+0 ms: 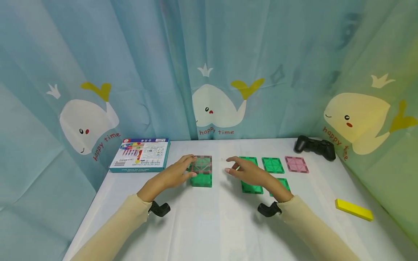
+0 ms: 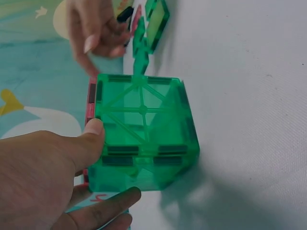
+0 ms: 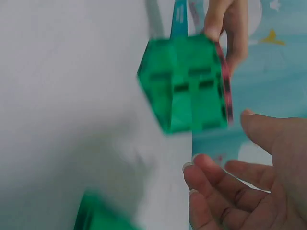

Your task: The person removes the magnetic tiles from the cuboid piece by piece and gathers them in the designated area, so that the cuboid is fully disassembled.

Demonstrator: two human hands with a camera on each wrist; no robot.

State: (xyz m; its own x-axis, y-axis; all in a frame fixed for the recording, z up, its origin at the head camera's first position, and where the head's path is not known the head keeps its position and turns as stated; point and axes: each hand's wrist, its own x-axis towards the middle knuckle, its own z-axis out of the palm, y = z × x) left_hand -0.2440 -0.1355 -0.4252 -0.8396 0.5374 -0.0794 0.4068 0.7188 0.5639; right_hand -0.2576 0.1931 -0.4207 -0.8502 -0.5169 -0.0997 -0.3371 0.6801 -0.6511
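A cube of green see-through magnetic tiles [image 1: 201, 180] stands on the table, with a pink tile [image 1: 205, 166] as its top. My left hand [image 1: 172, 175] holds the cube at its left side. In the left wrist view the thumb [image 2: 94, 128] lies against the green wall beside the pink edge, and the other fingers reach round the adjoining side. My right hand [image 1: 249, 173] hovers to the right of the cube, fingers loosely bent and nothing in them. In the right wrist view its fingers [image 3: 216, 184] are apart from the cube [image 3: 201, 105].
Below and beside the right hand lie several green tiles [image 1: 273, 165] and a pink tile [image 1: 296, 164]. A black game controller [image 1: 315, 146] sits at the back right, a yellow block [image 1: 353, 209] nearer on the right. At the back left lies a flat box [image 1: 140, 155]; a whale-print curtain [image 1: 222, 105] hangs behind.
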